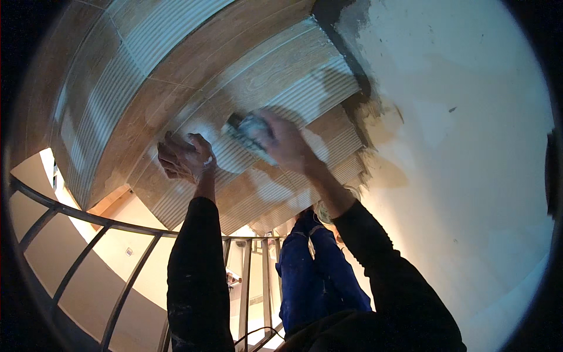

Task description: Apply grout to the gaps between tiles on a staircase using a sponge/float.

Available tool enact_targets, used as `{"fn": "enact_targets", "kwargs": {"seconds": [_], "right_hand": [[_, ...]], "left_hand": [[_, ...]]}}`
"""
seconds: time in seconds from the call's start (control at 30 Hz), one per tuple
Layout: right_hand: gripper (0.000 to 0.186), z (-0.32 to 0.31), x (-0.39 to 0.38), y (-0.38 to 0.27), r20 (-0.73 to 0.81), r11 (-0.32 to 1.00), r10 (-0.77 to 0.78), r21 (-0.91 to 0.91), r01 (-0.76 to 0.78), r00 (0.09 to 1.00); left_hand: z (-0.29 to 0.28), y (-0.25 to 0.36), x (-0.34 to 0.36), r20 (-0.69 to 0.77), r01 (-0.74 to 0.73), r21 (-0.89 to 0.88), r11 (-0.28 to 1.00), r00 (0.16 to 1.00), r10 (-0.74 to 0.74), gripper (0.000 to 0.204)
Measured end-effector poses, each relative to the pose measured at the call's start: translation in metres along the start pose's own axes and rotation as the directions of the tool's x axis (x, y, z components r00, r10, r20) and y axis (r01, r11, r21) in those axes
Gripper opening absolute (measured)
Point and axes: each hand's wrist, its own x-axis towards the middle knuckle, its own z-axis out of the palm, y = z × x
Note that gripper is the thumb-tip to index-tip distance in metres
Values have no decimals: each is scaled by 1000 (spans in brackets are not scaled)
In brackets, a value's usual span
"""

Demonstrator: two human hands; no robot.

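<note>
My right hand (287, 139) is closed around a grey-green pad (253, 130) with a dark end, smeared by motion, so its exact kind cannot be made out. The pad is against or just over a wood-look tiled stair step (258, 79) with a ribbed front strip (316, 88). To the left, my left hand (186, 157) hovers over or rests on the steps, its fingers loosely bent and apart, with nothing seen in them. Whitish smears mark its skin. Pale, wet-looking patches (272, 185) lie on the tiles around both hands.
A plastered white wall (451, 146) rises on the right, with a dark rough band (346, 53) along the stair edge. A metal railing (82, 214) curves across the lower left, above a lower level. My legs in blue trousers (319, 276) stand below.
</note>
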Motion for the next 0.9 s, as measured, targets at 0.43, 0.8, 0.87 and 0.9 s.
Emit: {"fn": "enact_targets", "kwargs": {"seconds": [0.43,0.8,0.87,0.9], "right_hand": [[41,-145,41,63,-480,782,-100,-580,-229,872],[39,-55,2,18,-100,995,97,-12,-98,990],[40,-69,2,30,-204,996,86,-11,-90,975],[42,-79,2,35,-300,996,74,-20,-84,951]], "left_hand": [[2,5,-3,23,-10,8,1000,1000,9,70],[1,-3,0,5,-1,5,1000,1000,1,76],[4,-6,1,-13,-6,21,1000,1000,6,76],[3,-5,1,-20,-16,0,1000,1000,16,76]]}}
